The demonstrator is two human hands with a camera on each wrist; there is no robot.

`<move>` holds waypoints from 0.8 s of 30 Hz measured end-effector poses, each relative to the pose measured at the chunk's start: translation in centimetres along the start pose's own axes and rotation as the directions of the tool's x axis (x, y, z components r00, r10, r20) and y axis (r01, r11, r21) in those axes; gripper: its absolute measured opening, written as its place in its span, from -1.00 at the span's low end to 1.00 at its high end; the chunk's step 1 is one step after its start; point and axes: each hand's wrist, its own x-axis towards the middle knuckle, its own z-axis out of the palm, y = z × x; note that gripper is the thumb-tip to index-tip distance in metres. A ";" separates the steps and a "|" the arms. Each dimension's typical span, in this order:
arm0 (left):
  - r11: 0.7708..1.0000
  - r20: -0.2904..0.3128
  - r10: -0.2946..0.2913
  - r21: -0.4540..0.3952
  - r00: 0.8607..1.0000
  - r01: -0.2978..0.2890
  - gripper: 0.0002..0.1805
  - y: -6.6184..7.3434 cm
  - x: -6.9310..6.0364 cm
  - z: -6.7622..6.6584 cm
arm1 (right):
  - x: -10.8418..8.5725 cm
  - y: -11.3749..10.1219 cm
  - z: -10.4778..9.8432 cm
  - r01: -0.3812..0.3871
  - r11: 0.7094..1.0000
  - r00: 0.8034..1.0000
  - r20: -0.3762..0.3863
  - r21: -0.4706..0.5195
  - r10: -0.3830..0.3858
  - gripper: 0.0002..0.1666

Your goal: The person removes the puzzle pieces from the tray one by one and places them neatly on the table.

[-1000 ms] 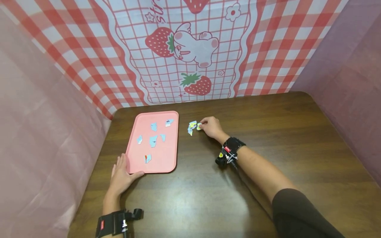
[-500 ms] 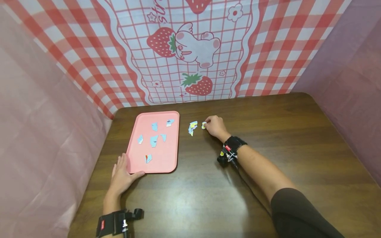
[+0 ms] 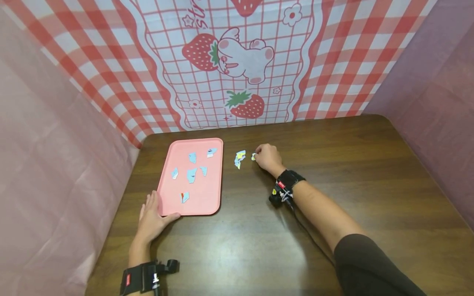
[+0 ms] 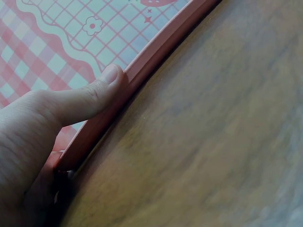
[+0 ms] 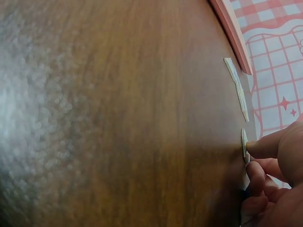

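Observation:
Near the far middle of the table, my right hand (image 3: pixel 268 158) pinches a small blue, white and yellow puzzle piece (image 3: pixel 253 157). In the right wrist view this held piece (image 5: pixel 244 144) appears nearly edge-on between thumb and fingers, low over or on the tabletop. Just left of it, a joined cluster of puzzle pieces (image 3: pixel 240 158) with yellow on it lies flat. My left hand (image 3: pixel 151 218) rests against the near left corner of a pink tray (image 3: pixel 205 201), fingers along its side. The left thumb (image 4: pixel 87 100) lies straight on the tray's rim.
Several light-blue puzzle pieces (image 3: pixel 191 175) lie apart inside the tray. Another piece carries a red mark (image 3: pixel 184 197). The wooden table (image 3: pixel 240 250) meets a red checked cloth (image 3: pixel 244 61) at the back and pink cloth at both sides. A cable runs along the right forearm.
My right hand has drawn the pinched puzzle piece a little right, away from the cluster, then stayed nearly in place. The left hand and tray have not moved.

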 end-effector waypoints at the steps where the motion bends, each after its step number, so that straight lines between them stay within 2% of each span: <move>1: 1.000 0.000 -0.001 0.000 1.000 0.001 0.39 0.0 0.0 0.0 | 0.0 0.0 0.0 0.001 1.000 1.000 0.001 -0.002 -0.001 -0.75; 16: 1.000 -0.004 -0.001 0.001 1.000 0.001 0.39 -0.3 0.0 0.2 | -0.1 0.0 0.1 0.003 1.000 1.000 -0.007 0.005 -0.003 -0.75; 24: 1.000 0.001 -0.002 0.001 1.000 0.002 0.39 -0.2 0.1 0.1 | 0.0 0.2 0.2 -0.009 0.999 1.000 -0.027 0.039 0.010 -0.74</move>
